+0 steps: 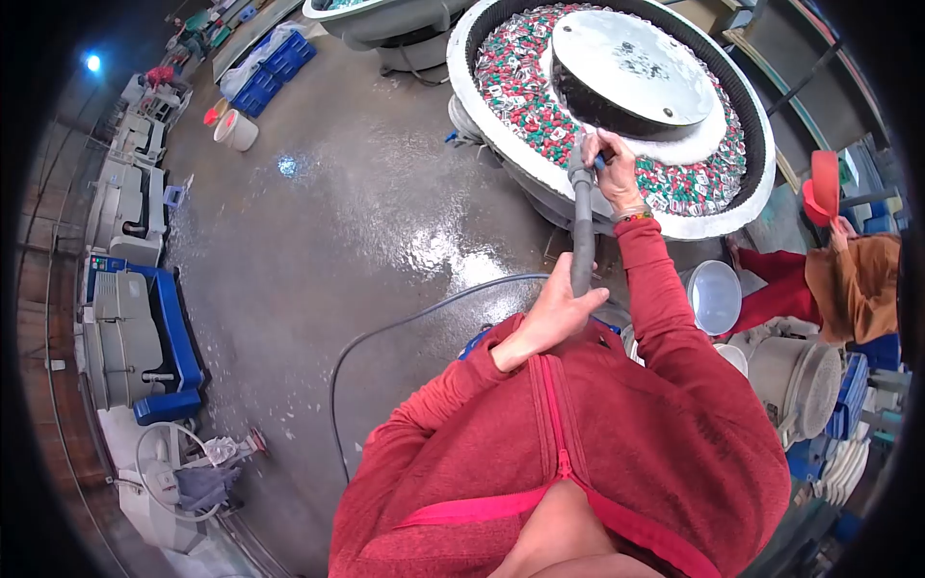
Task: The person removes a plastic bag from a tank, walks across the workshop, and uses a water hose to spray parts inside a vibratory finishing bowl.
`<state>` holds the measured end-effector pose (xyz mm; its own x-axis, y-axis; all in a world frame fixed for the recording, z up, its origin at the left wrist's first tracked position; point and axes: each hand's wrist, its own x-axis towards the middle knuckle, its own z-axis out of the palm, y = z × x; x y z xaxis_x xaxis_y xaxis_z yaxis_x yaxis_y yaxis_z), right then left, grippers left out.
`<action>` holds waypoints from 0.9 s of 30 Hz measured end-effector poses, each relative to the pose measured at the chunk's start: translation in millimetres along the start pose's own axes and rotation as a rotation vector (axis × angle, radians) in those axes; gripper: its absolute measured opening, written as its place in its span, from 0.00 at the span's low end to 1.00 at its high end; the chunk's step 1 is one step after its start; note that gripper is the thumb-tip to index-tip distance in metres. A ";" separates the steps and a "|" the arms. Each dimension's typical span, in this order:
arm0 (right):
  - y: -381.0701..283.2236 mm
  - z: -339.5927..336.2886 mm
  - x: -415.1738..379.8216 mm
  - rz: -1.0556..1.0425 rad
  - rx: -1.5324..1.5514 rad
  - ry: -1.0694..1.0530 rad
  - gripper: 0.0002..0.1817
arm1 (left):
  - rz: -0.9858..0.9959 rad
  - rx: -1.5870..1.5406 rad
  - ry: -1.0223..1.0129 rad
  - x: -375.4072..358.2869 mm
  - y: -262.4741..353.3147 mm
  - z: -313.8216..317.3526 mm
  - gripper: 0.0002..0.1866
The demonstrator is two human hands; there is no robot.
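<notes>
A grey hose [583, 226] with a nozzle at its upper end runs upright before my chest. My left hand [559, 303] is wrapped round its lower part. At the nozzle, beside a small blue part, my right hand [615, 166] has its fingers closed. Both hands are near a large round tub [694, 228] with a foamy white rim. Red, green and white small pieces [511, 82] fill its ring-shaped channel. A round pale lid or disc [631, 67] covers the tub's centre.
The floor [270, 241] is wet, and a thin dark hose [385, 332] curves over it. Machines [125, 332] line the left side. A white bucket [236, 130] and blue crates [255, 93] stand farther off. A person [858, 284] is at the right, near buckets [715, 299].
</notes>
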<state>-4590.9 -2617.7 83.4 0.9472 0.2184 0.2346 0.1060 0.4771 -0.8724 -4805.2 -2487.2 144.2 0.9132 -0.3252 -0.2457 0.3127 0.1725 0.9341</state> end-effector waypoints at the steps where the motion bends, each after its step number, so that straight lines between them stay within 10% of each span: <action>1: -1.0 0.0 -3.1 0.029 0.043 0.052 0.21 | 0.014 0.006 -0.011 -0.3 -1.9 2.3 0.19; 27: 2.0 54.0 10.5 -0.003 0.021 -0.051 0.21 | 0.102 -0.233 0.034 -19.5 -7.8 6.1 0.20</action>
<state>-4597.0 -2568.5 107.2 0.9302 0.2596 0.2594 0.1023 0.4954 -0.8626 -4827.1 -2488.0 143.3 0.9501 -0.2642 -0.1657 0.2668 0.4134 0.8706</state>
